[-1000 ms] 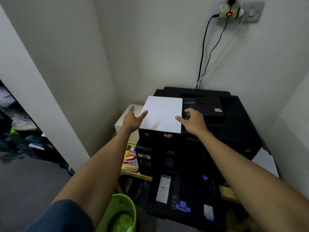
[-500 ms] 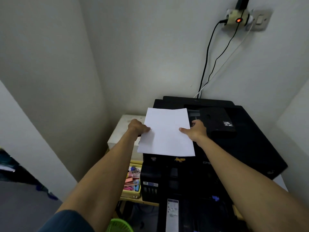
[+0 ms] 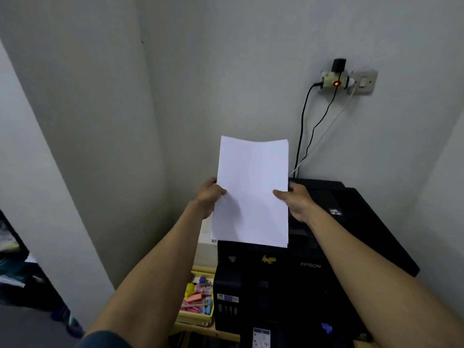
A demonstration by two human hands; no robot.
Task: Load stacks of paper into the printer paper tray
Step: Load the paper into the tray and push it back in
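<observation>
Head view, left hand [image 3: 209,197] and right hand [image 3: 296,200] gripping paper stack [image 3: 251,192] above black printer [image 3: 326,247]; grey corner walls [image 3: 226,71]

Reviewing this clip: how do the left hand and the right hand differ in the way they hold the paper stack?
The left hand grips the paper stack at its left edge; the right hand grips its right edge. The left hand's thumb lies short over the sheet's face, casting a shadow below it; the right hand's thumb reaches further in, pointing left. Both hold at about mid-height, keeping the stack raised above the printer.
</observation>
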